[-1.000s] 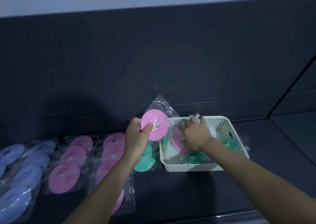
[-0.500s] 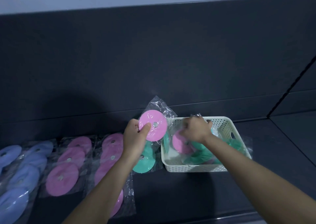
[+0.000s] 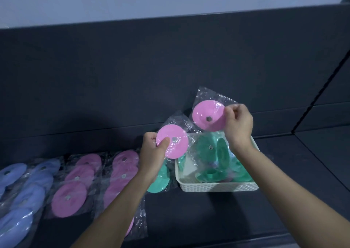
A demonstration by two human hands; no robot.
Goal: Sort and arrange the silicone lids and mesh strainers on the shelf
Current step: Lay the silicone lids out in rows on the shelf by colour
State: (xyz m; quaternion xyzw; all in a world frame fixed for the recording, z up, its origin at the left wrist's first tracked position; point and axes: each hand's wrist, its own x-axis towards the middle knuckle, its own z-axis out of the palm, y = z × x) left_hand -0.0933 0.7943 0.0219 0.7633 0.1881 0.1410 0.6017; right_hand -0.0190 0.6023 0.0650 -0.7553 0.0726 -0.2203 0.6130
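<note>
Lids: we hold two bagged pink lids, one per hand.
Left hand [image 3: 153, 153]: fingers clamped on pink lid [image 3: 173, 143], nearest the pink rows [image 3: 121, 173].
Right hand [image 3: 238, 122]: pinching second lid [image 3: 208, 117] above the basket [image 3: 217, 187].

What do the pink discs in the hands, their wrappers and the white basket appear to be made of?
Pink disc in the right hand: likely matte silicone with a small metallic centre.
Wrapper: thin clear plastic film, crinkled and glinting.
White basket: seemingly rigid moulded plastic, woven-pattern walls with holes.
</note>
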